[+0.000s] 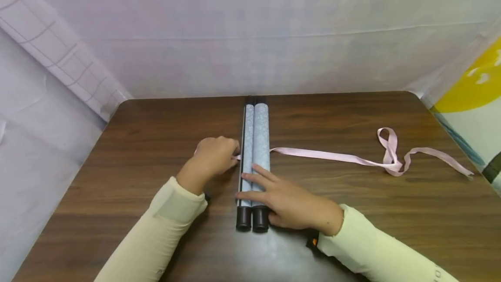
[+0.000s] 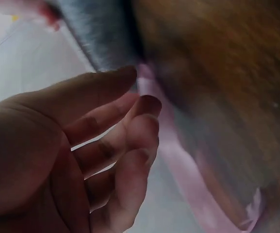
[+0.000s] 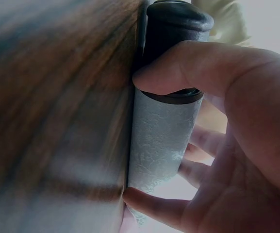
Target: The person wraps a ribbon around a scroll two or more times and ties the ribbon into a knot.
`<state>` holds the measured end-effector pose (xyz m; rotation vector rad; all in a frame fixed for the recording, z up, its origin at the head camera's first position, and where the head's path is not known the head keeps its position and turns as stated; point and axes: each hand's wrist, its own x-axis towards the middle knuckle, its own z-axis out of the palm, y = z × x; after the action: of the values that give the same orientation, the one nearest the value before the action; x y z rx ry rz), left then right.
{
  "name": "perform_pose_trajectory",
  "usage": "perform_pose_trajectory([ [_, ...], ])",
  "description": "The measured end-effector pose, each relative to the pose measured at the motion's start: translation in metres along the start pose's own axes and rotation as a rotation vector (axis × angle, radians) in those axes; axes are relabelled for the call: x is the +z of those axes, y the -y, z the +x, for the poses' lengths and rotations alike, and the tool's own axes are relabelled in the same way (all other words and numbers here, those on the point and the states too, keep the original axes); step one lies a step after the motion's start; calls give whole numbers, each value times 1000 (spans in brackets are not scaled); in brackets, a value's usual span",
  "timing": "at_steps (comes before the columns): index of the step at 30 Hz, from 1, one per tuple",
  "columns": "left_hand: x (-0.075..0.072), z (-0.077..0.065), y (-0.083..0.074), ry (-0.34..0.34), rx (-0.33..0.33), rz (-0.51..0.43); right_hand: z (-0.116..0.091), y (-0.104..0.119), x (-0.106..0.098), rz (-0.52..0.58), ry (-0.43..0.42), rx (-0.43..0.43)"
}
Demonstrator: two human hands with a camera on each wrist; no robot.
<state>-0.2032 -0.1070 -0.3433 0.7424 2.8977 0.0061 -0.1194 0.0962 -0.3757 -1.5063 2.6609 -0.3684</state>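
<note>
A scroll [image 1: 261, 138] lies on the table, wound into two parallel light-blue patterned rolls with black end caps. Across its near part spreads my right hand [image 1: 291, 201], fingertips reaching the left roll; in the right wrist view the thumb [image 3: 178, 70] bends against a black cap [image 3: 176, 24], so the hand holds the scroll from both sides. A pink ribbon [image 1: 325, 155] passes beneath the rolls. Just left of them, my left hand [image 1: 213, 156] pinches the ribbon [image 2: 178, 160] close to the scroll with curled fingers. Part of that ribbon end is hidden behind the left hand.
To the right, the ribbon's long end forms a loop [image 1: 387, 142] and trails towards the edge of the brown wooden table [image 1: 156, 125]. A pale curtain-like wall [image 1: 250, 55] stands behind the table, with a yellow pattern [image 1: 473, 86] on the right side.
</note>
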Motion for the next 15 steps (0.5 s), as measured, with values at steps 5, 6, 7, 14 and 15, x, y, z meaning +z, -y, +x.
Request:
perform_pose_trajectory([
  [5,2,6,5,80,-30,32,4,3,2,-18,-11,-13],
  [6,3,7,6,83,-33,18,4,4,2,-21,-15,-14],
  [7,3,8,6,82,-35,4,4,4,3,-24,-19,-15],
  [14,7,12,11,36,41,-59,3,5,1,-42,-46,-14],
  [15,7,12,11,24,58,-66,2,5,0,-51,-51,-13],
])
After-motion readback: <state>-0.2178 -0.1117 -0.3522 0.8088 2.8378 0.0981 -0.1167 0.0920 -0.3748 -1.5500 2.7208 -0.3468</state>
